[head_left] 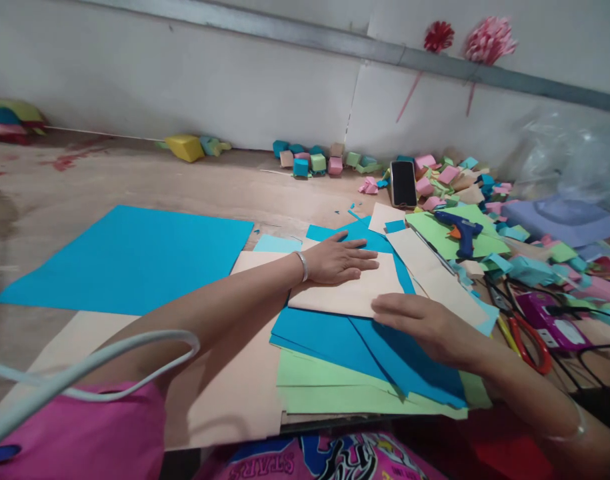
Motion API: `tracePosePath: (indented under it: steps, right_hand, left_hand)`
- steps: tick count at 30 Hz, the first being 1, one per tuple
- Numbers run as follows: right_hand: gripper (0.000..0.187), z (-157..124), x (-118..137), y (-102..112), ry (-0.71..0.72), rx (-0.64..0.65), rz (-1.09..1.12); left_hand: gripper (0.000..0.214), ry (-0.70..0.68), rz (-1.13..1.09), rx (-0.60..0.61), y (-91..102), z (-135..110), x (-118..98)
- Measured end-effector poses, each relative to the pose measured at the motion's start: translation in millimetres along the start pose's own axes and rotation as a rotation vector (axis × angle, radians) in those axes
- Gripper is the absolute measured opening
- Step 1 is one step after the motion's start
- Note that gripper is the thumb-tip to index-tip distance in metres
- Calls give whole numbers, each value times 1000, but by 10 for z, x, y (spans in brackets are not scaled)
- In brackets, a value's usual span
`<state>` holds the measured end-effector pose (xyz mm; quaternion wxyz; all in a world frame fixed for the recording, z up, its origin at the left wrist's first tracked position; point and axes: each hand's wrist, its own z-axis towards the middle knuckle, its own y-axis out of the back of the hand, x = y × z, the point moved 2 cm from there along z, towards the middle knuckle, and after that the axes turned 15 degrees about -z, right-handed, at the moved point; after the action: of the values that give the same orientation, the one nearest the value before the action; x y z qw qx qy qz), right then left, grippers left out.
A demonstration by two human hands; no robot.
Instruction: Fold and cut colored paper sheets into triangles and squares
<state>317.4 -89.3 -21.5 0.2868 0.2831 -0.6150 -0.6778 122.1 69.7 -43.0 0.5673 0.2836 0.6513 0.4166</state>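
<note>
A folded sheet of peach paper (335, 299) lies in front of me on top of blue and green sheets. My left hand (337, 260) rests flat on it with the fingers spread. At the sheet's lower right corner is my right hand (419, 323), its fingers stretched out close together and touching the edge; its thumb is hidden. Blue paper (329, 337) and light green paper (329, 393) stick out below. To the left, under my forearm, lie a large blue sheet (149, 260) and peach sheets (229, 387).
On the right are a blue glue gun (462, 232), a phone (403, 183), scissors with red handles (532, 347), a purple power strip (555, 323) with cables, and heaped paper scraps. Small paper boxes (309, 163) line the wall. A white cable (135, 347) loops across the lower left.
</note>
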Motion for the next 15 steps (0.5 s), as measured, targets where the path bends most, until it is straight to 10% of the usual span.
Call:
tracePosePath:
  steps: [7,15]
  right_hand:
    - [93,391,166,-246,82,103,0]
    - [84,318,370,-4,219,203,158]
  left_hand:
    - [50,9,23,-16,-36,2,14]
    - [51,-41,8,-56,-62,0,47]
